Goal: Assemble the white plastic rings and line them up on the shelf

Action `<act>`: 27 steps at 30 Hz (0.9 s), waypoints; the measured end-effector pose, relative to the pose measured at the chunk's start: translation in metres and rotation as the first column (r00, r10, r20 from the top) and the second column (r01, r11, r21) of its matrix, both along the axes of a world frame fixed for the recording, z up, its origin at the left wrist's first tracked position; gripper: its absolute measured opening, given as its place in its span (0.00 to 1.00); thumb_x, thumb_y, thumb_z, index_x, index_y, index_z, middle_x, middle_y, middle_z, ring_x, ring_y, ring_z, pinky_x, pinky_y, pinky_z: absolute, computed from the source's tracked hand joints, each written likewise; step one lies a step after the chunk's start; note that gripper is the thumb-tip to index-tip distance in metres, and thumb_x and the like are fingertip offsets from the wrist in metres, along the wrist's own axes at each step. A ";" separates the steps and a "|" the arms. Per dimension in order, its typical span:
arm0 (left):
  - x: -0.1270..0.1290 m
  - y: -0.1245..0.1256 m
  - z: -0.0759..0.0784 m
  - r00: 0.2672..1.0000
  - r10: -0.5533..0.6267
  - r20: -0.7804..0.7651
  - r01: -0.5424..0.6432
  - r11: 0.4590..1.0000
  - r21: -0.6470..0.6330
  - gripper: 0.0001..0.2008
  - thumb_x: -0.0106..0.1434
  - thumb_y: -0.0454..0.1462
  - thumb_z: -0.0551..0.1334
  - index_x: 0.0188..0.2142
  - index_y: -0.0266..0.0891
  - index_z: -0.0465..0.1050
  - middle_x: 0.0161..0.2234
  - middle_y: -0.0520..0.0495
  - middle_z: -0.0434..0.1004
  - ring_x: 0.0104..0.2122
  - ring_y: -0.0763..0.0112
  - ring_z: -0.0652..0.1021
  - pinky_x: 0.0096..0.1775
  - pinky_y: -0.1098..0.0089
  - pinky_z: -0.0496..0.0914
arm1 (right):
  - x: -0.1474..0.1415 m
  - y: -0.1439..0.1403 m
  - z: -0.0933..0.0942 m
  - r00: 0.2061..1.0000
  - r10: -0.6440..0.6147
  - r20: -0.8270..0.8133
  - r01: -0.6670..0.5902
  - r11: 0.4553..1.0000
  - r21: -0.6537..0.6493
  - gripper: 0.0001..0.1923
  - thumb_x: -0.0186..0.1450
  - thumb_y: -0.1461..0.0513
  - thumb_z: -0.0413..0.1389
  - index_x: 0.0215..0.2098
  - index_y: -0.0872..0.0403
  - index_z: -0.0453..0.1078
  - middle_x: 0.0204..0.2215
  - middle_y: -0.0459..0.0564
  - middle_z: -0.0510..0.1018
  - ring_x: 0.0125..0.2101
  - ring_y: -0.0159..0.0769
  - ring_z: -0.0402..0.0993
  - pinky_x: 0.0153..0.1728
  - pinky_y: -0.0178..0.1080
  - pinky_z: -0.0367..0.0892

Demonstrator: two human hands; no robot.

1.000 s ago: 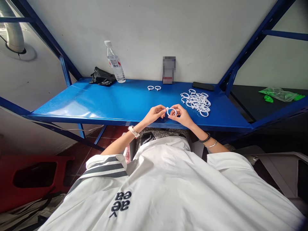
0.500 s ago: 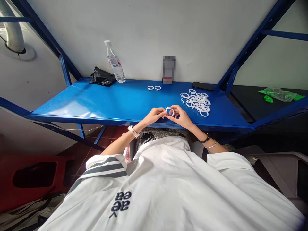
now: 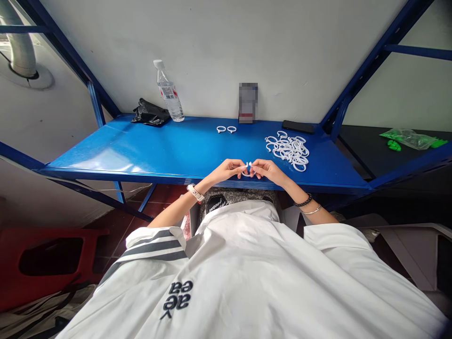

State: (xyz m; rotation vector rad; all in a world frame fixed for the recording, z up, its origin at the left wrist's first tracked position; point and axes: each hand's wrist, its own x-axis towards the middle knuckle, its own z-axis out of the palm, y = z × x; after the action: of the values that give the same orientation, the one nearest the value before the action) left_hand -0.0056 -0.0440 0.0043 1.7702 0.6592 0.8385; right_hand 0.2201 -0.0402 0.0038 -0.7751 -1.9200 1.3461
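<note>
Near the table's front edge, both hands pinch one white plastic ring. My left hand is closed on its left side, and my right hand is closed on its right side. Two small white ends point up between the fingertips with a narrow gap between them; the fingers hide much of the ring. To the right of my right hand lies a loose pile of white rings. Farther back, two single white rings sit side by side on the blue table.
Along the back stand a black plastic bag, a water bottle and a blurred upright box against the wall. A black phone lies behind the pile. Blue metal posts frame the table. Green pieces in a clear bag are at far right.
My right hand has shifted its grip to the ring's upper right end, and the ring has turned so both ends point up between my hands. The pile and the two single rings are unmoved.
</note>
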 end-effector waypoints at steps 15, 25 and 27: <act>-0.004 -0.004 0.005 0.979 -0.109 -0.174 0.129 0.986 0.107 0.24 0.64 0.55 0.61 0.30 0.34 0.77 0.28 0.45 0.77 0.28 0.72 0.74 0.34 0.71 0.67 | -0.001 -0.003 0.003 0.983 0.104 0.154 -0.127 0.980 0.152 0.24 0.64 0.43 0.57 0.27 0.55 0.73 0.26 0.49 0.76 0.24 0.30 0.65 0.25 0.34 0.59; -0.002 -0.005 0.004 0.978 -0.027 -0.208 0.057 0.989 0.138 0.26 0.64 0.57 0.60 0.29 0.34 0.75 0.26 0.46 0.75 0.26 0.74 0.72 0.30 0.73 0.64 | -0.003 -0.004 0.001 0.989 0.027 0.144 -0.046 0.990 0.131 0.22 0.63 0.44 0.59 0.28 0.54 0.73 0.25 0.48 0.75 0.24 0.30 0.66 0.25 0.35 0.62; -0.002 -0.004 0.003 0.981 -0.020 -0.193 0.045 0.991 0.124 0.26 0.64 0.57 0.60 0.30 0.34 0.75 0.27 0.46 0.76 0.27 0.74 0.73 0.31 0.72 0.65 | -0.004 -0.004 0.001 0.990 0.014 0.142 -0.031 0.993 0.118 0.22 0.63 0.44 0.58 0.29 0.54 0.73 0.26 0.48 0.76 0.25 0.31 0.67 0.26 0.35 0.64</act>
State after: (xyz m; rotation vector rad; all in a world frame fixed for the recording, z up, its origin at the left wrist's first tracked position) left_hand -0.0072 -0.0480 0.0075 1.9905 0.7128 0.7066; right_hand 0.2165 -0.0446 0.0045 -0.8096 -2.1042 1.2040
